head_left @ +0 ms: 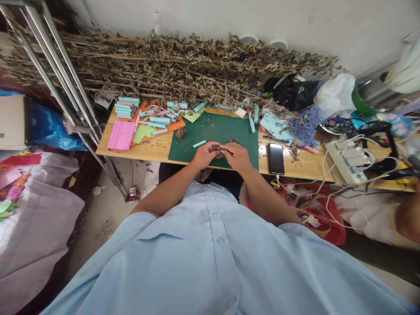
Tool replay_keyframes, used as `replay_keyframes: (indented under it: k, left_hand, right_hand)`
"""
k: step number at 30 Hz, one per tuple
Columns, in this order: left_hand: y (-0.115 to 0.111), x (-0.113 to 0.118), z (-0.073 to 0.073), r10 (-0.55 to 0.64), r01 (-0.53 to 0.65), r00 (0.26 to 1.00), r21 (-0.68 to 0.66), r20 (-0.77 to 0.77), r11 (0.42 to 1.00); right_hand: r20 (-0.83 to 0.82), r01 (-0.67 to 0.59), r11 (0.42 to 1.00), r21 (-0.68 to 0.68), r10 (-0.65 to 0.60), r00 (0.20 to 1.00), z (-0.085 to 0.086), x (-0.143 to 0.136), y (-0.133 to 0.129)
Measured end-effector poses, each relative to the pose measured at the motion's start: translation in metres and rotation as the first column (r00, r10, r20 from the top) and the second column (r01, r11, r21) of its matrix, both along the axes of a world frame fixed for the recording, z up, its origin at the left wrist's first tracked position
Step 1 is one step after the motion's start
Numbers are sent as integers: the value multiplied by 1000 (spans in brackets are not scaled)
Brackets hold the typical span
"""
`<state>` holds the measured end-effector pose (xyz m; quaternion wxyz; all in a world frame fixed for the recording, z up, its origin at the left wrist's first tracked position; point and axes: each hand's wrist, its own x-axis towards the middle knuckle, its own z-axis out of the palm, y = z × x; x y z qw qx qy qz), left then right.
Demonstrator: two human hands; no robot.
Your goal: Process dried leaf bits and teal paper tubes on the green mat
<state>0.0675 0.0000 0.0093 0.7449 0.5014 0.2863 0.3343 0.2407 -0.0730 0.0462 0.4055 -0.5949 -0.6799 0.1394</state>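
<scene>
Over the front part of a green cutting mat [213,129], my left hand [206,155] and my right hand [239,157] meet with their fingers closed. Both pinch a small brown piece of dried plant [218,148]; its exact form is mostly hidden by the fingers. Just left of my left hand lies a light blue paper roll [199,143]. A brown clump of dried leaves [180,132] sits at the mat's left edge. More leaf bits [235,141] lie behind my right hand, and crumbs are scattered across the mat.
Long dried plant stalks [183,65] line the back of the wooden table [154,150]. Paper rolls [159,119] and pink folded paper [121,135] lie left. Rightward are a phone [276,158], purple string [306,126] and a power strip [348,162] with cables. Metal poles [61,65] stand left.
</scene>
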Motion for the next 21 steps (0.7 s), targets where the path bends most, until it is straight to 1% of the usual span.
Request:
replay_keyframes:
  k: [4, 7, 10, 15, 21]
  left_hand:
    - [-1, -1, 2, -29, 29, 1000, -2, 9, 1000]
    - [-1, -2, 5, -45, 45, 999, 3, -1, 999]
    - [0, -4, 8, -37, 37, 999, 3, -26, 999]
    - [-1, -5, 10, -41, 40, 998, -13, -43, 999]
    - [-1, -6, 14, -31, 27, 997, -68, -68, 997]
  right_hand:
    - [65, -51, 999, -7, 52, 997, 3, 3, 0]
    - [74, -31, 1000, 2, 30, 997, 4, 2, -1]
    - [67, -11, 1000, 25, 9, 998, 3, 1, -2]
    - [80, -82, 996, 47, 78, 994, 1, 2, -2]
    - [86, -28, 1000, -7, 28, 996, 3, -1, 0]
